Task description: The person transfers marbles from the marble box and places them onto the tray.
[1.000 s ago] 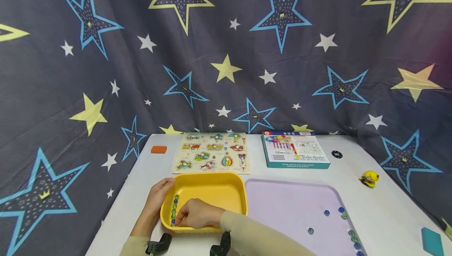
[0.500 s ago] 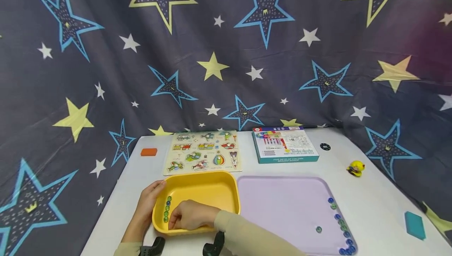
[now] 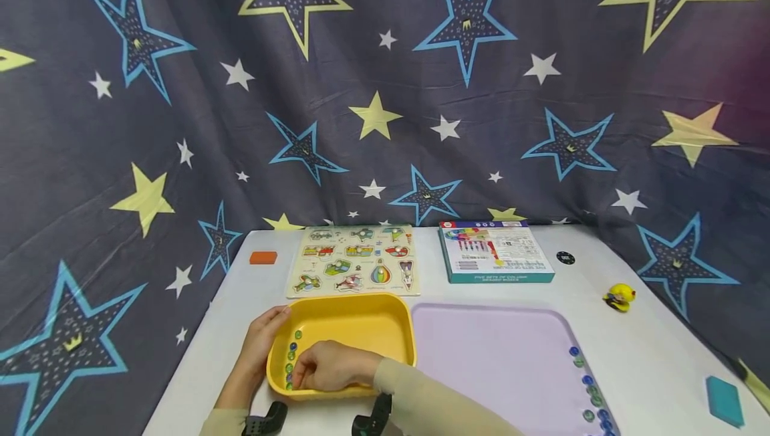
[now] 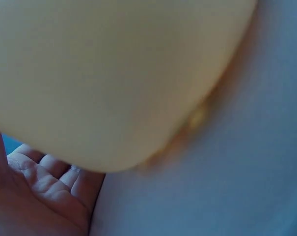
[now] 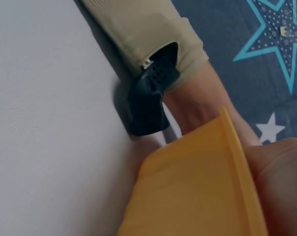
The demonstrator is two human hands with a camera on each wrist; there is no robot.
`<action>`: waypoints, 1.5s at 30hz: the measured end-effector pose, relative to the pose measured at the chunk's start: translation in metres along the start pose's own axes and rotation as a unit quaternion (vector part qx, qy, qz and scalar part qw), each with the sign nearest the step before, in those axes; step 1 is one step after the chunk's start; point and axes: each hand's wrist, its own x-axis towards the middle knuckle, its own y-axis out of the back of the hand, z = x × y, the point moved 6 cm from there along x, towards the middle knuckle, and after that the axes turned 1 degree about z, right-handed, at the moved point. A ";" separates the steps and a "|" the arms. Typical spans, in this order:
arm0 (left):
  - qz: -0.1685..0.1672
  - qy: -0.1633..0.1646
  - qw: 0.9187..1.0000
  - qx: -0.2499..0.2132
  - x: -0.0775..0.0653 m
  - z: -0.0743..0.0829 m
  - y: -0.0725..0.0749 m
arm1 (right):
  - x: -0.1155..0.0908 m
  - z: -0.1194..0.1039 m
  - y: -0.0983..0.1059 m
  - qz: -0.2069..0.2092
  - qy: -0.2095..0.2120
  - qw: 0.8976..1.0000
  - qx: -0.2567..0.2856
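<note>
My left hand (image 3: 263, 341) grips the left side of a yellow tub (image 3: 367, 329), thumb at the rim; its palm and fingers (image 4: 45, 177) show below the tub's blurred wall in the left wrist view. Inside the tub, several green and blue glass marbles (image 3: 291, 356) form a loose line along the left wall. My right hand (image 3: 333, 364) reaches into the tub with bent fingers pointing down, close beside the near end of that line. Its fingertips are mostly hidden, and I cannot tell whether they pinch a marble. The right wrist view shows the tub's outer wall (image 5: 187, 182).
A lilac tray (image 3: 487, 349) adjoins the tub on the right, with several marbles (image 3: 592, 392) along its right edge. Behind stand a picture puzzle board (image 3: 355, 260) and a boxed game (image 3: 498, 253). An orange block (image 3: 263, 257), black disc (image 3: 565, 257), yellow duck (image 3: 619, 296) and teal block (image 3: 724, 400) lie around.
My right hand stays at the near end of the marble line, whose marbles have shifted slightly. In the lilac tray, loose marbles have rolled right to its edge. The head view swayed a little.
</note>
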 end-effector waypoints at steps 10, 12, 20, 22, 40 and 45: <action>0.003 0.014 1.000 0.008 0.004 -0.001 0.000 | -0.026 -0.006 0.039 0.089 0.006 0.994 -0.057; 0.005 0.015 1.000 0.012 0.005 -0.002 0.000 | -0.039 -0.007 0.052 0.126 0.016 0.990 -0.062; 0.003 0.015 1.000 0.007 0.001 -0.006 0.000 | -0.102 0.016 0.102 0.306 0.055 0.950 0.008; 0.003 0.014 1.000 0.008 0.000 -0.006 0.000 | -0.118 0.028 0.111 0.351 0.045 0.935 0.030; 0.013 0.007 1.000 0.011 0.002 -0.007 0.002 | -0.181 0.147 0.139 0.454 -0.125 0.882 -0.010; 0.015 0.006 1.000 0.006 0.002 -0.008 0.001 | -0.182 0.156 0.138 0.463 -0.139 0.872 -0.070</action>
